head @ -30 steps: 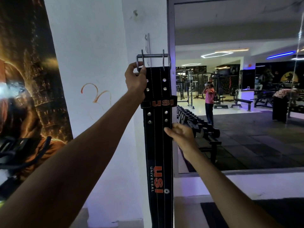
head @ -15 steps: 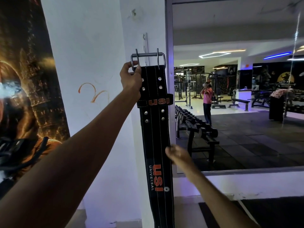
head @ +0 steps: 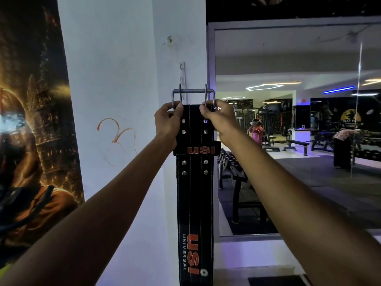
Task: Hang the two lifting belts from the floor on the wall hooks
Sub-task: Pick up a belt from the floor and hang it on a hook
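A black leather lifting belt with orange "USI" lettering hangs straight down in front of the white wall pillar. Its steel double-prong buckle is at the top. My left hand grips the belt's top left corner at the buckle, and my right hand grips the top right corner. A narrow white hook strip is fixed to the pillar; its lower end is just behind and above the buckle. I cannot tell whether the buckle touches a hook. Only one belt is in view.
A large wall mirror to the right reflects the gym, a dumbbell rack and two people. A dark poster covers the wall on the left. A dark floor mat lies at the bottom right.
My right hand has risen from the belt's middle to the top right corner by the buckle. Both hands now hold the top of the belt under the hook strip.
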`<move>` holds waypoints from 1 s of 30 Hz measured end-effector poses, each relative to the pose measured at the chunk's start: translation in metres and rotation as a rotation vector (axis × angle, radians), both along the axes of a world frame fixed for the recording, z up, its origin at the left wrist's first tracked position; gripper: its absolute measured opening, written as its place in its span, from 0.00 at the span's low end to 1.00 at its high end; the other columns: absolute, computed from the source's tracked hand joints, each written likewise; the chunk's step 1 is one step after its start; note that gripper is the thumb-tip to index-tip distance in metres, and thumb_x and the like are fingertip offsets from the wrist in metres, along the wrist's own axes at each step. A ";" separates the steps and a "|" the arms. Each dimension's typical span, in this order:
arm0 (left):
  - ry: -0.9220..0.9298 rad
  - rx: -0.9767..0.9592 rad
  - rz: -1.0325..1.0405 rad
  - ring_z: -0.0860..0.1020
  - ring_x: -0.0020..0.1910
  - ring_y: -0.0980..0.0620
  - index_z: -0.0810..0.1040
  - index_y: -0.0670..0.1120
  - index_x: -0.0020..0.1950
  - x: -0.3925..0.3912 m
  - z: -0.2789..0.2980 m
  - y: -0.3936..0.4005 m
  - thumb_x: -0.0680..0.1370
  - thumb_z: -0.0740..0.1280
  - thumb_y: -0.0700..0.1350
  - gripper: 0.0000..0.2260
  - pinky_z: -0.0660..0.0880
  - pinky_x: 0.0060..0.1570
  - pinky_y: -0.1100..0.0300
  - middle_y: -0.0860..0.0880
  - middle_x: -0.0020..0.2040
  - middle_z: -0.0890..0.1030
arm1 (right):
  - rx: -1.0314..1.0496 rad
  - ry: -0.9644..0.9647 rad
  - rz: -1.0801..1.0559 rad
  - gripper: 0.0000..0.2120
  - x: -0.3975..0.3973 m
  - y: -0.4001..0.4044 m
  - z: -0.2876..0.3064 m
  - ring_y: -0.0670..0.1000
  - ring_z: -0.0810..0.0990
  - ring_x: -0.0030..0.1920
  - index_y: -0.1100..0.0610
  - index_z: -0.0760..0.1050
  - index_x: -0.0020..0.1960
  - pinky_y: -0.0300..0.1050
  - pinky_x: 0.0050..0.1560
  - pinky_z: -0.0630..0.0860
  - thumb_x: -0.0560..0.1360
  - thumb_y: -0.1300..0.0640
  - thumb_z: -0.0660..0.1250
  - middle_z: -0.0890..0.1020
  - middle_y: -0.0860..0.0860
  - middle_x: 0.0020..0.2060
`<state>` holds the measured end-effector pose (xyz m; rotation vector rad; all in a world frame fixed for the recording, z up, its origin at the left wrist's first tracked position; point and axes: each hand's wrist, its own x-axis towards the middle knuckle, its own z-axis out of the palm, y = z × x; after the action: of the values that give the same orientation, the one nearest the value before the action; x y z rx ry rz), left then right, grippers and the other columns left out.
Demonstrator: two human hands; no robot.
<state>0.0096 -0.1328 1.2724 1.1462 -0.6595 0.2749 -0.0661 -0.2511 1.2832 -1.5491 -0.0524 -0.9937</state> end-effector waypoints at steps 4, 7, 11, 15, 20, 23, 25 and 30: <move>-0.135 0.061 -0.038 0.86 0.42 0.52 0.84 0.44 0.54 0.005 0.000 0.014 0.82 0.68 0.45 0.07 0.84 0.45 0.57 0.46 0.45 0.87 | 0.060 -0.066 -0.020 0.10 0.001 0.004 0.008 0.46 0.79 0.34 0.62 0.80 0.56 0.37 0.25 0.75 0.76 0.61 0.71 0.82 0.49 0.37; -0.168 0.177 -0.101 0.83 0.40 0.54 0.83 0.38 0.56 0.011 -0.018 0.022 0.83 0.66 0.47 0.13 0.81 0.41 0.61 0.46 0.44 0.85 | 0.108 -0.088 -0.037 0.10 0.004 0.002 0.013 0.48 0.79 0.35 0.61 0.80 0.55 0.40 0.24 0.74 0.75 0.60 0.72 0.82 0.51 0.39; -0.107 0.180 -0.227 0.84 0.47 0.51 0.83 0.38 0.58 0.013 -0.061 0.025 0.84 0.62 0.49 0.17 0.82 0.51 0.58 0.43 0.49 0.86 | 0.123 -0.078 -0.045 0.10 0.006 -0.003 0.013 0.47 0.77 0.35 0.61 0.79 0.56 0.40 0.24 0.74 0.76 0.61 0.72 0.82 0.53 0.43; -0.104 0.164 -0.267 0.84 0.52 0.50 0.81 0.39 0.63 0.016 -0.094 0.024 0.82 0.65 0.44 0.13 0.82 0.55 0.57 0.42 0.55 0.86 | 0.118 -0.071 -0.051 0.09 0.012 -0.006 0.001 0.46 0.77 0.34 0.61 0.79 0.56 0.39 0.23 0.73 0.76 0.61 0.71 0.81 0.52 0.41; -0.115 0.384 -0.287 0.86 0.50 0.52 0.84 0.43 0.57 0.020 -0.149 0.025 0.76 0.72 0.32 0.12 0.82 0.53 0.61 0.47 0.50 0.88 | 0.139 -0.063 -0.058 0.10 0.013 -0.010 -0.008 0.45 0.75 0.34 0.61 0.79 0.57 0.40 0.24 0.74 0.76 0.62 0.71 0.80 0.48 0.38; -0.066 0.428 -0.266 0.86 0.48 0.50 0.84 0.39 0.55 0.019 -0.188 0.023 0.76 0.73 0.33 0.09 0.82 0.49 0.61 0.44 0.50 0.88 | 0.147 -0.050 -0.059 0.10 0.016 -0.008 -0.011 0.46 0.76 0.33 0.60 0.79 0.56 0.40 0.24 0.74 0.75 0.62 0.71 0.81 0.49 0.39; -0.037 0.469 -0.265 0.86 0.48 0.48 0.83 0.36 0.54 0.022 -0.215 0.024 0.75 0.73 0.33 0.08 0.82 0.50 0.57 0.42 0.49 0.87 | 0.148 -0.038 -0.064 0.11 0.019 -0.008 -0.015 0.46 0.77 0.34 0.60 0.80 0.57 0.40 0.24 0.75 0.75 0.61 0.72 0.81 0.49 0.40; -0.030 0.661 -0.313 0.84 0.46 0.53 0.84 0.51 0.44 0.024 -0.278 0.034 0.74 0.74 0.35 0.10 0.80 0.49 0.57 0.52 0.44 0.87 | 0.154 -0.038 -0.062 0.13 0.019 -0.004 -0.023 0.44 0.76 0.35 0.63 0.79 0.59 0.34 0.23 0.73 0.76 0.62 0.71 0.82 0.52 0.44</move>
<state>0.0336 -0.0986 0.9946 1.6387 -0.9820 -0.2146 -0.0467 -0.2552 1.2598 -1.3978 0.0449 -1.0512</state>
